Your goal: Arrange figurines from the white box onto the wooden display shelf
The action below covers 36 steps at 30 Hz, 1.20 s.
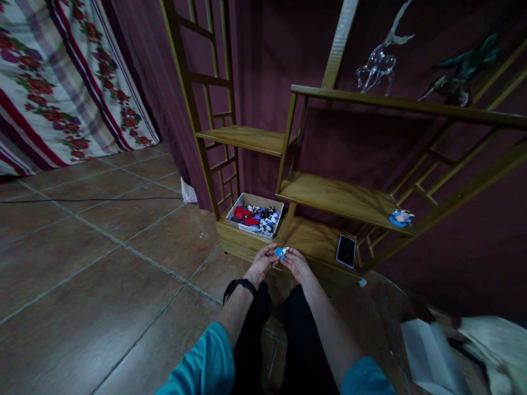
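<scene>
Between my two hands is a small figurine (pixel 282 252) with a round blue base and a white upper part; its finer detail is too small to make out. My left hand (pixel 263 263) pinches it by the blue side. From the other side, the fingers of my right hand (pixel 297 264) close on its white part. Just beyond my hands, a white cardboard box (pixel 278 211) holds many small pieces in red, white, blue and black. Another figurine (pixel 401 218), pink and white on a blue base, stands on the right-hand shelf.
A wooden display shelf (pixel 329 197) stands before me, with a phone (pixel 346 251) lying on its lower board. A clear glass deer (pixel 377 68) and a dark green ornament (pixel 461 74) stand on the top board. A black cable (pixel 94 199) crosses the tiled floor at left.
</scene>
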{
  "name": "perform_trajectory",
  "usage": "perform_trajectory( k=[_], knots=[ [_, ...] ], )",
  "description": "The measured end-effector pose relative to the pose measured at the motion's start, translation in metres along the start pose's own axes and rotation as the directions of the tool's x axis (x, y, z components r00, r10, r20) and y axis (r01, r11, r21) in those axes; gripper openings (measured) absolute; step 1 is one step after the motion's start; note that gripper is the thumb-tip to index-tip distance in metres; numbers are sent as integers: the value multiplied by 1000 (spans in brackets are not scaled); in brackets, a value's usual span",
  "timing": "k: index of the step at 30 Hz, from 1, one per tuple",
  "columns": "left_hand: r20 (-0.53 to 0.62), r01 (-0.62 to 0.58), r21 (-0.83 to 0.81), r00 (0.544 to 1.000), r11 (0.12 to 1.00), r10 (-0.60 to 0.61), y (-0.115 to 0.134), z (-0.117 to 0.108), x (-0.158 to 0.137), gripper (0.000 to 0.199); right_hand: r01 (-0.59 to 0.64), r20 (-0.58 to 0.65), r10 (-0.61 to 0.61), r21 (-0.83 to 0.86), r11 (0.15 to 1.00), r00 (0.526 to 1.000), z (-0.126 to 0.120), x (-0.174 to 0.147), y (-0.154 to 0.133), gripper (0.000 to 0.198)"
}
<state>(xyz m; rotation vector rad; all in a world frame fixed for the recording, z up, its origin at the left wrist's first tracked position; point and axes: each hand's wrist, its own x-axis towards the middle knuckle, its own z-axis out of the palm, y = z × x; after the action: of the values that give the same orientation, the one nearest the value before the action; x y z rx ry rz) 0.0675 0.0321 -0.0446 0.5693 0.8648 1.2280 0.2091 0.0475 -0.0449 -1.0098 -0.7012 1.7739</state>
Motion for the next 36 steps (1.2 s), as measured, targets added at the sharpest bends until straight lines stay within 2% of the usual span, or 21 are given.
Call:
perform_trajectory(
  k=[8, 15, 20, 27, 36],
  knots=[
    [48, -27, -9, 998, 1000, 28, -1, 0, 0, 46, 0, 10, 0, -44, 999, 1000, 0, -2, -3, 22],
    [-44, 21, -70, 999, 997, -25, 3, 4, -2, 24, -21, -1, 21, -66, 998, 1000, 1, -3, -3, 24],
    [-62, 26, -108, 998, 994, -33, 4, 5, -3, 14, -36, 21, 38, -78, 996, 999, 3, -4, -3, 24],
    [-90, 62, -135, 993, 989, -75, 5, 6, -4, 5, -17, 70, 22, -67, 998, 997, 4, -7, -5, 25],
    [-110, 97, -115, 988, 989, -110, 5, 6, -2, 5, -14, 60, 22, -120, 993, 998, 7, -11, -6, 26]
  ],
)
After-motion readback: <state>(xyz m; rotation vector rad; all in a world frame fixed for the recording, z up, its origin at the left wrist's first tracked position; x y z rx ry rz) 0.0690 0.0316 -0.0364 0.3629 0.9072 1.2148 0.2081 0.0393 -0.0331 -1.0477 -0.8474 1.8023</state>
